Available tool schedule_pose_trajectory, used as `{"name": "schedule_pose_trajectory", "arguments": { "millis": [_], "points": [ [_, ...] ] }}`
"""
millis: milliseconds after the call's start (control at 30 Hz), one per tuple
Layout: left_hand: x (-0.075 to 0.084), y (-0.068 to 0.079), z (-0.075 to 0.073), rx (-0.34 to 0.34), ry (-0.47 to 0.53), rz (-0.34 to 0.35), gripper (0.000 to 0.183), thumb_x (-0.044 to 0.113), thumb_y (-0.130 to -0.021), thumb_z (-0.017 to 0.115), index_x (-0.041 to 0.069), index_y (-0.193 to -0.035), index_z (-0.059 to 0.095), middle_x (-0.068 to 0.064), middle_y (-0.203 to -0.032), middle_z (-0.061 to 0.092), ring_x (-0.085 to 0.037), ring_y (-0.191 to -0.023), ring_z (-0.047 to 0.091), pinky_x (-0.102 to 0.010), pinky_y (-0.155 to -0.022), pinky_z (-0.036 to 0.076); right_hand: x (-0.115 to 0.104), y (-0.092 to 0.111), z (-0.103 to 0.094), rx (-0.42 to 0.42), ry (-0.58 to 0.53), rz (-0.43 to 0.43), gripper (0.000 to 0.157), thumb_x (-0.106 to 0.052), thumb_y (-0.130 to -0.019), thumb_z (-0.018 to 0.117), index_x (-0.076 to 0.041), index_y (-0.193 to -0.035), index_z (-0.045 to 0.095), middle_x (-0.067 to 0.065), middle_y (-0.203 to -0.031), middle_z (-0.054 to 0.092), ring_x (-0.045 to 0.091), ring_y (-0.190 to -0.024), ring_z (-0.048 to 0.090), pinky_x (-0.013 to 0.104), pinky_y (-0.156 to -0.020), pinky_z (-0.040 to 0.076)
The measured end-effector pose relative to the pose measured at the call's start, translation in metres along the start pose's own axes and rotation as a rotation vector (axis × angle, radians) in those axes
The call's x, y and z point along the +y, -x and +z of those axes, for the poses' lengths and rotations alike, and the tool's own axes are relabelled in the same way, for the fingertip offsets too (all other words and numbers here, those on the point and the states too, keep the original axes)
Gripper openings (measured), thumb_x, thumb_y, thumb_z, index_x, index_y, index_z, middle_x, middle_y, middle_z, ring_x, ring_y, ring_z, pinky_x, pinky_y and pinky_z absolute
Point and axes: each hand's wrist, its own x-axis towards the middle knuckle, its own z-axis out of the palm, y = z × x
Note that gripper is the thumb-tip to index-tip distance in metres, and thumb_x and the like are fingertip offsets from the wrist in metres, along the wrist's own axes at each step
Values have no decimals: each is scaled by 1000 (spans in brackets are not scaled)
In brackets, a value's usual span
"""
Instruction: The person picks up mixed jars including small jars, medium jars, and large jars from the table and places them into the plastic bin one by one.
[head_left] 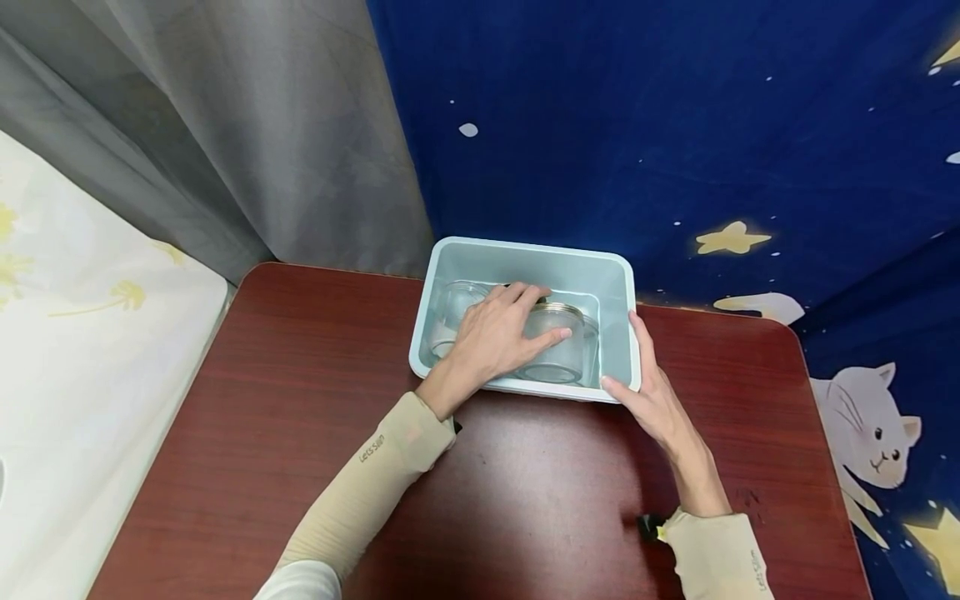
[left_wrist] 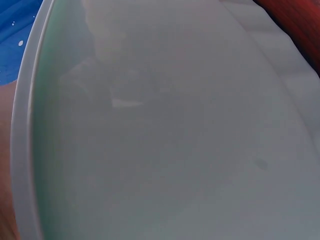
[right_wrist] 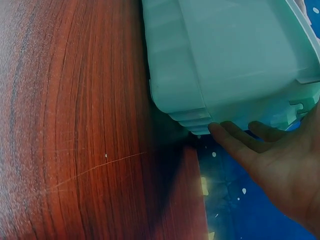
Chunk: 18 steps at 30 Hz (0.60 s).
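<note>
A pale blue-green plastic bin (head_left: 525,246) stands on the table, with several clear glass jars inside. My left hand (head_left: 491,333) reaches in over the front rim and grips a glass jar (head_left: 555,358) with a gold-coloured rim. The thumb lies along its near side and the fingers are at its far edge, partly hidden. Left of that hand sits another clear jar (head_left: 456,304). My right hand (head_left: 654,400) holds the bin's right end, thumb at the front corner and fingers outside the end wall. In the left wrist view, the bin's wall (left_wrist: 175,150) fills most of the picture.
The bin stands near the far edge of the dark red wooden table (head_left: 510,483). Behind it hang a grey curtain (head_left: 300,150) and a blue curtain (head_left: 600,150) with stars. On the left is a white patterned surface (head_left: 82,375).
</note>
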Motion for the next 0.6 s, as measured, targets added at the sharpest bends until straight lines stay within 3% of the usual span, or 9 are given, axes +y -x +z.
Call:
{"name": "schedule_pose_trajectory", "arguments": {
  "millis": [200, 367, 600],
  "points": [
    [-4, 2, -2, -7, -70, 71, 78, 76, -86, 51, 23, -143, 52, -1, -142, 53, -25, -126, 50, -45, -101, 42, -21, 3, -1, -3, 41, -7, 96, -9, -89, 67, -18, -161, 4, 28, -146, 40, 40, -119, 48, 30, -91, 36],
    [-9, 4, -3, -12, -128, 124, 83, 77, -85, 52, 23, -148, 48, -6, -149, 45, -30, -136, 41, -49, -107, 35, -4, 2, -3, 5, 113, -43, 100, -11, -90, 69, -25, -161, 0, 18, -155, 34, 33, -119, 50, 26, -91, 36],
    [-13, 4, -6, -24, -137, 116, 85, 76, -85, 53, 23, -150, 45, -5, -153, 40, -33, -144, 31, -52, -112, 29, 10, 0, -7, 18, 181, -98, 102, -21, -91, 70, -29, -160, -4, 8, -165, 17, 33, -129, 43, 16, -97, 29]
  ]
}}
